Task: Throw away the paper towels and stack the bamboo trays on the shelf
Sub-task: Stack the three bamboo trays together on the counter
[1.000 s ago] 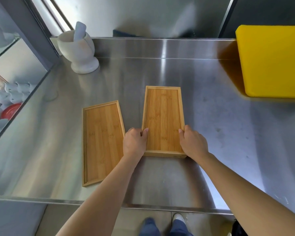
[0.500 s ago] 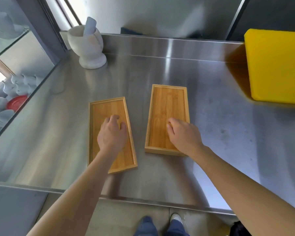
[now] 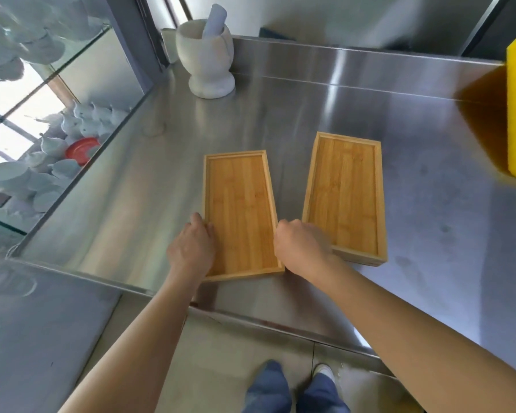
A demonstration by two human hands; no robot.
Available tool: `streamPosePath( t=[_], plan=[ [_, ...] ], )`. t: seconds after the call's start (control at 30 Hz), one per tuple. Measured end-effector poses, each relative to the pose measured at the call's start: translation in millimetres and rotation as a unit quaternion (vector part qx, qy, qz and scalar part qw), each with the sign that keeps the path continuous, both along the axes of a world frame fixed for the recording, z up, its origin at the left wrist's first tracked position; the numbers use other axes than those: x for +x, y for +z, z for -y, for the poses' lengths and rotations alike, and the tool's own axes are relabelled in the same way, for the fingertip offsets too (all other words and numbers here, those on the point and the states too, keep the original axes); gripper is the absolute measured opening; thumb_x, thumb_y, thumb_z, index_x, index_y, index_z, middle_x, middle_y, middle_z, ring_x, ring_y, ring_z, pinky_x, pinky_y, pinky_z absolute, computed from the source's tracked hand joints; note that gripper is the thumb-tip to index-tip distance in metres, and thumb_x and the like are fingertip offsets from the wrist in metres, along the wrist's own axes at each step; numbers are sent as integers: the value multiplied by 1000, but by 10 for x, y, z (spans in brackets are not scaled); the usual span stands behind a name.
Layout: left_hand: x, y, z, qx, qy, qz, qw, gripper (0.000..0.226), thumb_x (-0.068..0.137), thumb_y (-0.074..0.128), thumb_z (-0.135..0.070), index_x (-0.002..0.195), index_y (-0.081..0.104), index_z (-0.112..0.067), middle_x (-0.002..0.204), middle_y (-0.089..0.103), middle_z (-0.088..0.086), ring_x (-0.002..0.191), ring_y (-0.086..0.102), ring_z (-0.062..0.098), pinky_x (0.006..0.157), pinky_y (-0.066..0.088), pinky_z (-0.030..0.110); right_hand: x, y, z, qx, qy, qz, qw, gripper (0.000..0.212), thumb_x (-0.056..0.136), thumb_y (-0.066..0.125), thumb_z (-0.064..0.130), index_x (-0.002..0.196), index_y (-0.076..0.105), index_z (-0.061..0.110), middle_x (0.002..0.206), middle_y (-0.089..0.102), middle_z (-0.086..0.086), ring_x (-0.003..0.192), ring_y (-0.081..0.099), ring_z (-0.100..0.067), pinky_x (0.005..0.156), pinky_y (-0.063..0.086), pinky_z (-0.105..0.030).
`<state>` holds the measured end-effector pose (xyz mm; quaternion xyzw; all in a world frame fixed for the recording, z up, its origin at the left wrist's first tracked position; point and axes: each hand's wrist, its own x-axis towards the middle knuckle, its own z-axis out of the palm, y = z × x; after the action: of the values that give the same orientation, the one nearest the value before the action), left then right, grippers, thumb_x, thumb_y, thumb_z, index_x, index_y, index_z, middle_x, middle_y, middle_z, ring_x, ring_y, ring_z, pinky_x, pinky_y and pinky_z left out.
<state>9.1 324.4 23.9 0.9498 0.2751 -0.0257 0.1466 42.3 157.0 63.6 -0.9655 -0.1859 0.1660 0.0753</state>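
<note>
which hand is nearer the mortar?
Left. The left hand sits at the left tray's left edge, more directly below the mortar; the right hand is farther right.

Left hand, right hand grip left tray sides.

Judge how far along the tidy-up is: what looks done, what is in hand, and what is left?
Done: no paper towels show on the steel counter. In hand: the left hand and right hand grip the long edges of the left tray. Left: the right tray lies apart, so stacking remains.
</note>
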Motion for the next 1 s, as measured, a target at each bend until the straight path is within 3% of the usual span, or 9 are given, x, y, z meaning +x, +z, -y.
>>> streamPosePath(
  t=[0.17, 0.3, 0.43, 0.6, 0.7, 0.83, 1.0],
  plan=[
    [24, 6, -34, 3, -28, 2, 1000, 25, 101, 27, -23, 103, 43, -3, 106, 65, 21, 93, 62, 40, 65, 36, 39, -114, -187, -74, 28, -29, -22, 999, 22, 96, 36, 12, 104, 53, 1, 96, 66, -17, 83, 63, -34, 59, 38, -32],
    [2, 8, -50, -10, -27, 11, 1000, 25, 101, 26, -19, 103, 44, -2, 108, 64, 22, 95, 61, 41, 67, 35, 39, -155, -412, -102, 63, -68, -2, 996, 16, 97, 35, 12, 107, 44, 3, 69, 55, -8, 58, 51, -26, 39, 28, -28],
    [-31, -9, -51, -63, -2, 51, 997, 25, 101, 27, -18, 104, 44, 0, 108, 61, 23, 94, 58, 40, 70, 35, 39, -173, -448, -84, 83, -54, 17, 995, 17, 98, 32, 16, 102, 45, 5, 53, 39, 3, 50, 47, -22, 38, 28, -27],
    [-55, 94, -70, -138, 35, 89, 986, 23, 100, 28, -18, 98, 43, 0, 108, 58, 26, 89, 52, 38, 72, 33, 39, -131, -279, -68, 125, -43, 19, 991, 18, 98, 33, 19, 81, 36, 11, 52, 35, 5, 42, 33, -10, 40, 23, -25],
    [17, 223, -31, -160, 43, 112, 980, 17, 101, 29, -20, 91, 35, -7, 105, 57, 24, 81, 44, 30, 71, 33, 38, -79, -81, -1, 143, -35, 24, 989, 19, 99, 33, 19, 81, 34, 12, 53, 34, 5, 42, 31, -8, 40, 20, -23],
    [249, 468, 136, -165, 19, 160, 973, 17, 100, 30, -21, 92, 37, -8, 92, 49, 12, 85, 48, 33, 71, 31, 35, 23, 171, 211, 164, -61, 54, 983, 19, 99, 33, 21, 83, 31, 13, 54, 34, 6, 43, 32, -8, 41, 19, -21],
    [649, 652, 543, -217, -40, 171, 960, 24, 100, 33, -23, 103, 45, -3, 99, 54, 12, 89, 50, 32, 75, 38, 38, 178, 273, 659, 175, -140, 90, 970, 19, 98, 36, 22, 82, 35, 12, 56, 38, 6, 49, 41, -14, 42, 23, -24]
  ],
)
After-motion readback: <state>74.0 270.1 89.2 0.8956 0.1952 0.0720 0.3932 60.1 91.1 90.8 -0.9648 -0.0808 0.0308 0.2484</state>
